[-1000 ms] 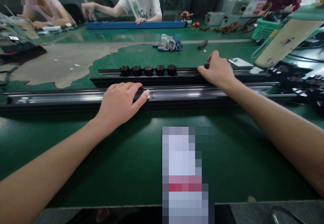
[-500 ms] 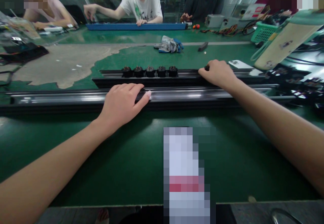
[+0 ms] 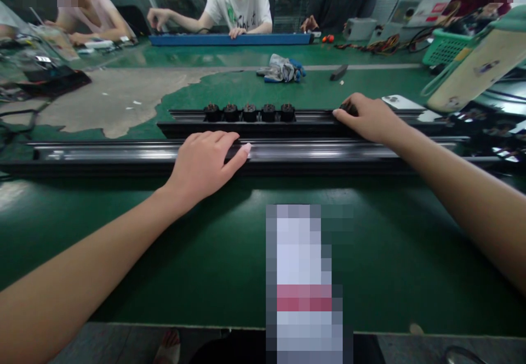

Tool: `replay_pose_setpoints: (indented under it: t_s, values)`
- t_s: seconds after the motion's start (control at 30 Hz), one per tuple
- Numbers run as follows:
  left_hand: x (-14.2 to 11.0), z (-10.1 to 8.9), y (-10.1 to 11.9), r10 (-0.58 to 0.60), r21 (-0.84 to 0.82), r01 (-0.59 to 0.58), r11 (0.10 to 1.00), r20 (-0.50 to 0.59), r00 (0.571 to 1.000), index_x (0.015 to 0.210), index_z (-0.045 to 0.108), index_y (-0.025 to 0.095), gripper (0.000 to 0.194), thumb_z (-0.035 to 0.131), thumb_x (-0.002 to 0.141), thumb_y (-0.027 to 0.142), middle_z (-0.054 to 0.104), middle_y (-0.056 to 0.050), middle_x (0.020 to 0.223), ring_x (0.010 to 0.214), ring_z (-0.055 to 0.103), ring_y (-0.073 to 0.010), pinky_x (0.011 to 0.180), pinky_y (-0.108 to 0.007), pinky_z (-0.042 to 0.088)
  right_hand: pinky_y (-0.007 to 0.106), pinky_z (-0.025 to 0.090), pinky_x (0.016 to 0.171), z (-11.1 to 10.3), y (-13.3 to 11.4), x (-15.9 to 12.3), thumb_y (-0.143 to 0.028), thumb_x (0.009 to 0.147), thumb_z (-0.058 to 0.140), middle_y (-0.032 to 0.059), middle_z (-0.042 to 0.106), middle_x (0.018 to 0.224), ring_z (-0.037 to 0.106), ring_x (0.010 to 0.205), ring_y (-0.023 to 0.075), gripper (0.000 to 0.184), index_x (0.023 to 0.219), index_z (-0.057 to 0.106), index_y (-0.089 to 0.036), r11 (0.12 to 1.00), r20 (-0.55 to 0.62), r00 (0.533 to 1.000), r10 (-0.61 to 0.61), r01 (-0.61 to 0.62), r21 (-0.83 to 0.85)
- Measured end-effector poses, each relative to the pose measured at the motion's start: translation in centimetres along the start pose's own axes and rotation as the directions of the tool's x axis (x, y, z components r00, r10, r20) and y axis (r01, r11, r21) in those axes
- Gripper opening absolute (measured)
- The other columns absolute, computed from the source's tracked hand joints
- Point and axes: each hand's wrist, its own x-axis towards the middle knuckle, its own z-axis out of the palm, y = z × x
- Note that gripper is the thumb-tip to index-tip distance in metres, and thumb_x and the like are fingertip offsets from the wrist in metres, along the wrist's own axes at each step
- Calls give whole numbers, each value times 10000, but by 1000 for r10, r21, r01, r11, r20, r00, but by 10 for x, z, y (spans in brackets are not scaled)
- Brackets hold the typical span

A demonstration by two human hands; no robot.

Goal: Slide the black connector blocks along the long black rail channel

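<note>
My left hand [image 3: 205, 162] lies over the near long black metal channel [image 3: 304, 153], fingers stretched out and thumb apart. Behind it is a second black channel [image 3: 246, 129], in which several round black power sockets [image 3: 250, 113] with metal contacts on top stand in a row. My right hand [image 3: 367, 116] is at the right part of that back channel, thumb and fingers closed round a black socket [image 3: 350, 108] like those in the row. The hand covers most of it, so I cannot tell if it is seated in the channel.
More black sockets [image 3: 507, 150] lie heaped at the right. Beyond the channels are a white phone [image 3: 400, 102], a large bottle [image 3: 464, 73], crumpled gloves [image 3: 281, 69] and a green basket [image 3: 446, 49]. Across the table a person works at a blue bar [image 3: 230, 40]; other people sit nearby.
My right hand has come down, and its raised fingers have closed round the socket at the back channel. My left hand stays on the near channel. The whole view has shifted slightly.
</note>
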Motion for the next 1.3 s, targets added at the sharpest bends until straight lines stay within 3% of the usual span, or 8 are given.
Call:
replay_pose_setpoints:
  t_s: [0.23,0.53,0.87,1.3]
  values:
    - [0,1,-1,5,-12,-5,1000,-2,1000,1342,628,144,668,233,1007,565,671,-151,1342,1242,604,-337,1058,-492,426,479,445,978,-1,-6,-5,-569,919,539,169,667,1140,589,1137,369,527,1257,597,-169,998,-43,998,42,-41,39]
    - [0,0,-1,-2,4,2,1000,4,1000,1339,628,148,671,217,1009,565,679,-147,1327,1231,614,-334,1049,-486,428,513,438,1009,-4,-7,-3,-521,912,504,152,684,1120,604,1083,360,408,1105,691,-214,1000,-31,999,-9,9,2]
    - [0,1,-1,-1,9,1,1000,1,1000,1334,626,162,658,216,1013,565,681,-129,1327,1230,614,-318,1048,-463,429,552,428,1012,-6,-7,-5,-533,902,476,146,684,1117,594,1097,385,430,1120,701,-240,1000,-24,1000,0,0,-9]
    - [0,1,0,8,29,-8,1000,-3,1000,1332,622,133,660,215,1018,548,686,-143,1310,1237,614,-315,1042,-454,430,519,441,950,-1,0,-1,-510,910,481,128,694,996,604,1050,370,356,1031,695,-252,999,-79,996,-47,47,6]
